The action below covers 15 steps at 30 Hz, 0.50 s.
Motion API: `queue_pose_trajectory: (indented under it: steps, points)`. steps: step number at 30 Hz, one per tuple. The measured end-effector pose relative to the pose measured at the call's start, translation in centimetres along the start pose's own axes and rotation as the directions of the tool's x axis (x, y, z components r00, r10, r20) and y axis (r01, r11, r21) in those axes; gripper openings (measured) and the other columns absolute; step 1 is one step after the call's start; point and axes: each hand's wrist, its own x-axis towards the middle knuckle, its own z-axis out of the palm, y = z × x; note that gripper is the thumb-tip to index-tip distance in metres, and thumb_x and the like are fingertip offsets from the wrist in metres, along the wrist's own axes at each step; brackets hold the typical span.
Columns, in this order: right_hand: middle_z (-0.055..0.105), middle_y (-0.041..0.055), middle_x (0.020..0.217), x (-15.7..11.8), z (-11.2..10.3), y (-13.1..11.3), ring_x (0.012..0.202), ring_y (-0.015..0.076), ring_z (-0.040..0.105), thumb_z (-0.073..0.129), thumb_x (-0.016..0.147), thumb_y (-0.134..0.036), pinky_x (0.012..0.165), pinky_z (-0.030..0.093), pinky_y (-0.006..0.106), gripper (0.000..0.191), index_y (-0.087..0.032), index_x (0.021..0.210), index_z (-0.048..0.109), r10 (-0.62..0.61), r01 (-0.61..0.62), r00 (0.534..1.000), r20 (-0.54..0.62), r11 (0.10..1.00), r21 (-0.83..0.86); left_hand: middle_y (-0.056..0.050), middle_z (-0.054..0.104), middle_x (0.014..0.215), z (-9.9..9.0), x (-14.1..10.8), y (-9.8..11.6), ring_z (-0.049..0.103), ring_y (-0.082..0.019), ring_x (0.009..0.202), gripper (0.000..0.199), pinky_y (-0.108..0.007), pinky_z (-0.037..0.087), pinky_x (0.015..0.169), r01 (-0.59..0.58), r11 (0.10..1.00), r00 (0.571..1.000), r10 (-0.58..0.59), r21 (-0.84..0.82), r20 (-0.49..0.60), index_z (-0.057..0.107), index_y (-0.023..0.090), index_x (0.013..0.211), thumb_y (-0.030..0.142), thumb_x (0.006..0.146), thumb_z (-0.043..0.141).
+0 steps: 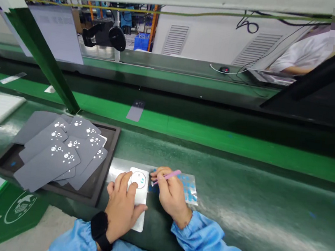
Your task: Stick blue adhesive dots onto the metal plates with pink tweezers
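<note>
A silver-white rectangular plate [139, 217] with rounded corners lies on the green bench in front of me. Near its far end is an octagonal outline around a round area, with a small blue mark inside. My left hand [124, 200] rests on the plate, fingers stretched over its left side and thumb apart, covering part of it. Just right of the plate, my right hand [172, 192] grips a pink pen-shaped tool [173, 174], its thin tip pointing down-left. Under that hand lies a clear sheet [192, 189] with small blue pieces, partly hidden.
To the left, a dark tray [108, 167] holds a loose pile of grey perforated plates [46, 162]. A green conveyor belt [179, 131] runs behind the bench, carrying one grey plate [135, 111]. A green post [46, 58] rises at left. Another person's white sleeve [304, 57] shows at upper right.
</note>
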Motion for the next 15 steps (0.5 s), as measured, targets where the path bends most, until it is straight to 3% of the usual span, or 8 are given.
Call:
queue_pose_trajectory:
  steps: [1, 3, 5, 7, 11, 13, 15]
  points:
    - [0.062, 0.0067, 0.081, 0.7, -0.1, -0.1, 0.079, 0.0188, 0.062, 0.036, 0.089, -0.017, 0.073, 0.051, 0.029, 0.021, -0.021, 0.078, 0.054, 0.001, 0.0, 1.0, 0.012, 1.0, -0.026, -0.016, 0.047, 0.135, 0.1, -0.2, -0.1, 0.039, -0.034, 0.125, 0.043, -0.052, 0.035, 0.092, -0.004, 1.0, 1.0, 0.004, -0.006, -0.005, 0.055, 0.018, 0.113, 0.036, 0.077, 0.07]
    - [0.06, 0.0071, 0.082, 1.8, -0.2, -0.4, 0.078, 0.0185, 0.06, 0.039, 0.083, -0.011, 0.075, 0.049, 0.029, 0.019, -0.021, 0.076, 0.054, 0.039, -0.017, 0.988, 0.149, 0.989, -0.148, -0.016, 0.047, 0.134, 0.4, -0.5, -0.1, 0.041, -0.034, 0.123, 0.046, -0.052, 0.036, 0.091, -0.007, 1.0, 1.0, 0.007, -0.008, -0.003, 0.054, 0.019, 0.114, 0.037, 0.075, 0.071]
    - [0.059, 0.0065, 0.083, 2.6, 0.0, -0.8, 0.072, 0.0171, 0.06, 0.048, 0.078, -0.011, 0.072, 0.048, 0.028, 0.012, -0.02, 0.075, 0.056, 0.12, -0.031, 0.941, 0.315, 0.961, -0.274, -0.016, 0.048, 0.133, 0.8, -0.7, 0.0, 0.043, -0.034, 0.121, 0.045, -0.051, 0.037, 0.09, -0.01, 1.0, 1.0, 0.01, 0.006, -0.028, 0.054, 0.019, 0.115, 0.036, 0.076, 0.071]
    - [0.059, 0.0058, 0.084, 2.8, 0.3, -1.1, 0.07, 0.0163, 0.059, 0.06, 0.072, -0.014, 0.067, 0.047, 0.027, 0.007, -0.019, 0.076, 0.057, 0.181, -0.048, 0.902, 0.392, 0.945, -0.324, -0.015, 0.049, 0.131, 1.4, -0.8, 0.0, 0.045, -0.034, 0.119, 0.044, -0.05, 0.038, 0.089, -0.023, 1.0, 0.996, 0.024, 0.019, -0.088, 0.054, 0.02, 0.113, 0.036, 0.075, 0.071]
    - [0.06, -0.0013, 0.068, 4.5, -0.2, -0.4, 0.058, 0.0136, 0.055, 0.064, 0.069, -0.016, 0.052, 0.041, 0.023, 0.011, -0.02, 0.073, 0.055, 0.197, -0.11, 0.868, 0.455, 0.972, -0.209, -0.014, 0.05, 0.128, 2.6, -0.7, -0.3, 0.048, -0.031, 0.116, 0.035, -0.047, 0.04, 0.087, -0.036, 0.999, 0.954, 0.038, 0.013, -0.297, 0.055, 0.021, 0.108, 0.036, 0.079, 0.066]
    - [0.06, -0.0031, 0.062, 7.5, -1.4, 0.7, 0.054, 0.0128, 0.054, 0.059, 0.074, -0.016, 0.049, 0.04, 0.022, 0.006, -0.02, 0.075, 0.055, 0.176, -0.128, 0.888, 0.424, 0.982, -0.141, -0.014, 0.051, 0.126, 2.9, -0.5, -0.6, 0.048, -0.03, 0.116, 0.029, -0.047, 0.041, 0.088, -0.018, 1.0, 0.923, 0.021, 0.01, -0.384, 0.055, 0.021, 0.108, 0.032, 0.082, 0.06]
    - [0.062, -0.0012, 0.064, 12.1, -3.2, 2.0, 0.055, 0.0142, 0.057, 0.055, 0.078, -0.017, 0.05, 0.042, 0.023, 0.004, -0.02, 0.077, 0.057, 0.196, -0.146, 0.939, 0.283, 0.971, -0.187, -0.013, 0.053, 0.124, 3.3, -0.3, -0.7, 0.049, -0.03, 0.117, 0.026, -0.048, 0.041, 0.089, -0.001, 1.0, 0.914, 0.001, 0.0, -0.405, 0.055, 0.022, 0.108, 0.027, 0.083, 0.057]
